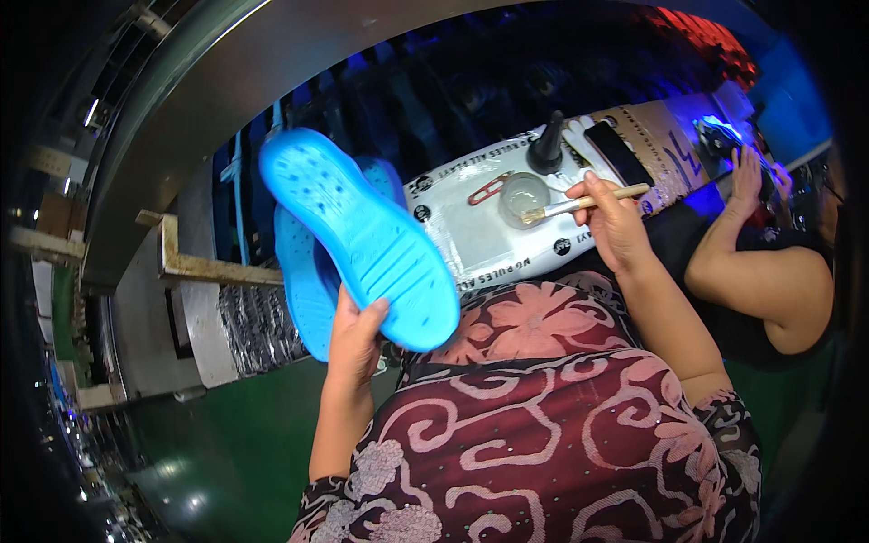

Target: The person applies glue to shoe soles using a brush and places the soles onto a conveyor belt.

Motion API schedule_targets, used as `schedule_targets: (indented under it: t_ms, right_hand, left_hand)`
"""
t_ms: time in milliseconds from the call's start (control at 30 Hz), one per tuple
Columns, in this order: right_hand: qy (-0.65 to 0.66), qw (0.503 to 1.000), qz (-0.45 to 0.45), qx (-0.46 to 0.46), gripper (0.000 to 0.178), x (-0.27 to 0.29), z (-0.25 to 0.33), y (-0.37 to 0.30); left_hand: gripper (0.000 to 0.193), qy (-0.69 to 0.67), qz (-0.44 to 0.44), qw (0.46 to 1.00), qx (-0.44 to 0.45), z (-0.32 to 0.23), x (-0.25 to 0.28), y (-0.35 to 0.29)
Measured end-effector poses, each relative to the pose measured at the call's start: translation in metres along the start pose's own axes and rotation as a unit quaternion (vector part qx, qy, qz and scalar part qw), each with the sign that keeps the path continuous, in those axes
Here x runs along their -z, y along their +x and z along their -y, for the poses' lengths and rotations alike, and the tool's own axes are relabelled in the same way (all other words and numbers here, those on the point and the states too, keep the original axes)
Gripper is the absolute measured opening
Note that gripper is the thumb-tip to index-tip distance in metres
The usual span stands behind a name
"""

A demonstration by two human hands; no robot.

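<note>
My left hand (356,337) is closed on the heel end of a bright blue shoe sole (371,240), its thumb across the grooved face. Dark dimples mark the sole's far end. Behind it shows a second blue sole (303,281); whether my hidden fingers hold that one too I cannot tell. My right hand (608,217) pinches a flat paintbrush (588,203) by its wooden handle. The bristles are at the near rim of a small clear cup (524,198) with translucent contents; whether they touch these is unclear. The cup stands on a white printed plastic sheet (480,244).
Beside the cup lie a red clip-like piece (488,189) and a dark cone-shaped object (547,149). A black rectangular pad (619,154) rests farther right. At left, a rusty metal bracket (217,267) juts out. Another person's arm (756,271) is at work close on the right.
</note>
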State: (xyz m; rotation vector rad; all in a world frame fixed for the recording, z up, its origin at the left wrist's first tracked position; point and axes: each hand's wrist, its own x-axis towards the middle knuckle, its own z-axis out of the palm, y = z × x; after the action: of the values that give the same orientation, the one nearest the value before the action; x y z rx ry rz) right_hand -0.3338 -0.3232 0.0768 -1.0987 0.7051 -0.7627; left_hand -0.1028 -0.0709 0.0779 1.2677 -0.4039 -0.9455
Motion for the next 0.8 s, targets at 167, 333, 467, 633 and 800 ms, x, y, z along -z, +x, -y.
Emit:
schedule_targets:
  t_ms: [167, 333, 467, 633, 800]
  right_hand:
    - [-0.069, 0.996, 0.05, 0.037, 0.033, -0.039, 0.024, -0.02]
    - [-0.298, 0.884, 0.185, 0.309, 0.019, -0.057, 0.035, -0.029]
    - [-0.321, 0.871, 0.174, 0.328, 0.016, -0.064, 0.031, -0.032]
    - [-0.355, 0.837, 0.148, 0.388, 0.018, -0.066, 0.024, -0.029]
    - [-0.368, 0.851, 0.109, 0.358, 0.02, -0.058, 0.026, -0.026]
  left_hand:
    - [0.056, 0.149, -0.054, 0.97, -0.185, -0.008, -0.036, 0.01]
    - [0.055, 0.198, -0.057, 0.953, -0.22, -0.024, -0.059, 0.013]
    - [0.055, 0.209, -0.057, 0.948, -0.232, -0.024, -0.068, 0.011]
    - [0.054, 0.222, -0.063, 0.943, -0.239, -0.022, -0.071, 0.011]
    - [0.051, 0.252, -0.073, 0.919, -0.294, -0.016, -0.066, 0.016]
